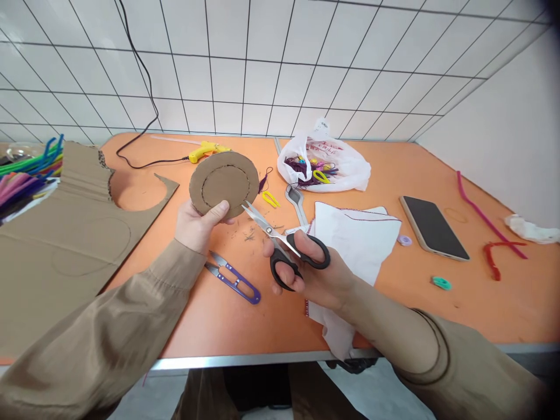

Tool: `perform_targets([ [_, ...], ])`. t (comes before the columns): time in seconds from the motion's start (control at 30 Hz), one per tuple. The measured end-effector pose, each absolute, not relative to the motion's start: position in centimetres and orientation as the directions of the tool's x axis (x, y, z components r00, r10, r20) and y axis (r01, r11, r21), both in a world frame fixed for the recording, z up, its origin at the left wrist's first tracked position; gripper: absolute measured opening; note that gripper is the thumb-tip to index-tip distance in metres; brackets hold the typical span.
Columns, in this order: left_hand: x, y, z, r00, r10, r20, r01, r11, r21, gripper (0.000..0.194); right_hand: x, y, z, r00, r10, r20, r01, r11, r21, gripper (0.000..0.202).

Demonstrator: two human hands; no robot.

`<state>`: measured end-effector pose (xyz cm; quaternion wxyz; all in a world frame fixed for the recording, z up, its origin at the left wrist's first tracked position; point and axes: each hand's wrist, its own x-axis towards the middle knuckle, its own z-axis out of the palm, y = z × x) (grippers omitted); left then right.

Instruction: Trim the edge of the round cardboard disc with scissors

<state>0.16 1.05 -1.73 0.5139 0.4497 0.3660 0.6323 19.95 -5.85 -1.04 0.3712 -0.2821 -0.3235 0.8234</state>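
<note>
My left hand (pixel 201 224) grips a round cardboard disc (pixel 225 184) by its lower edge, thumb on the front face. A smaller circle is marked or scored inside the disc's rim. Black-handled scissors (pixel 273 232) are in my right hand (pixel 321 274), with fingers through the loops. Their blades are slightly apart, and the tips are at the disc's lower right edge; whether they touch it I cannot tell. Below the disc, purple thread snips (pixel 236 283) lie on the orange table (pixel 280 335).
A large cut cardboard sheet (pixel 79 233) covers the left side. Behind the disc sits a yellow glue gun (pixel 207 151) with its black cord. A white plastic bag (pixel 345 166) of thread, white cloth (pixel 350 245), a phone (pixel 433 227) and pipe cleaners (pixel 490 216) lie to the right.
</note>
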Motion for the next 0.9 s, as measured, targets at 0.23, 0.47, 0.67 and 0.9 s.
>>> perform_targets([
  [0.23, 0.3, 1.0, -1.7, -0.06, 0.98, 0.189, -0.334, -0.198, 0.921, 0.025, 19.9, -5.8, -1.2, -0.585, 0.782, -0.216, -0.444, -0.531, -0.722, 0.048],
  [0.47, 0.6, 0.7, -2.2, -0.105, 0.967, 0.232, -0.28, -0.253, 0.926, 0.022, 19.5, -5.6, -1.5, -0.593, 0.786, -0.175, -0.494, -0.527, -0.691, 0.044],
  [0.67, 1.2, -0.1, -1.9, -0.165, 0.953, 0.255, -0.144, -0.278, 0.95, 0.02, 18.8, -6.1, -1.8, -0.552, 0.817, -0.164, -0.527, -0.495, -0.691, 0.043],
  [0.9, 1.0, -0.1, -2.0, -0.186, 0.947, 0.261, -0.147, -0.289, 0.946, 0.019, 18.5, -6.5, -1.6, -0.46, 0.863, -0.208, -0.482, -0.439, -0.758, 0.046],
])
